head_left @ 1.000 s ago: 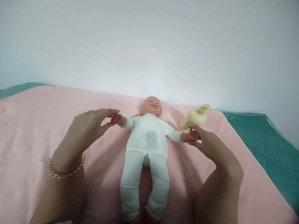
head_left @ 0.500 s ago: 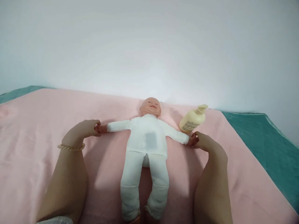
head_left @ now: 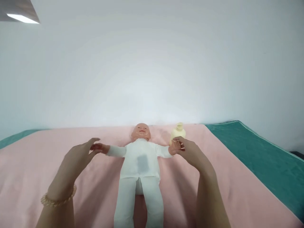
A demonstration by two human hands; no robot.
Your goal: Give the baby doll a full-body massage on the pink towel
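Well, nearest of all, two bare forearms enter, the left one (head_left: 57, 217) on the left and the right one (head_left: 210, 202) on the right. A beaded bracelet (head_left: 58, 201) rings the left wrist. Between the forearms run the white-clad legs (head_left: 125, 201) of the doll (head_left: 139, 172), cut off by the near edge.

The doll lies on its back near the middle of the pink cloth (head_left: 229, 193), head to the far side, both arms stretched out sideways. On its white top is a grey patch (head_left: 142, 163), slightly tilted. Shadows darken the cloth on either side of it.

The left hand (head_left: 79, 155) has its grip closed loosely around the doll's hand on the left, fingers above and thumb below. The right hand (head_left: 191, 152) grips the doll's other hand, on the right, in the same pinching way.

Just beyond the right hand, right of the doll's head, stands a pale yellow bottle (head_left: 178, 131), its lower part partly hidden; whether the hand touches it I cannot tell. Green cloth (head_left: 263, 158) shows past the pink at the far left and along the right, where it has a pale edging. A dark thing (head_left: 298, 155) sits at the far right, too little in view to tell. Farthest back rises a white wall (head_left: 152, 63), with a bright strip (head_left: 23, 18) high on the left.
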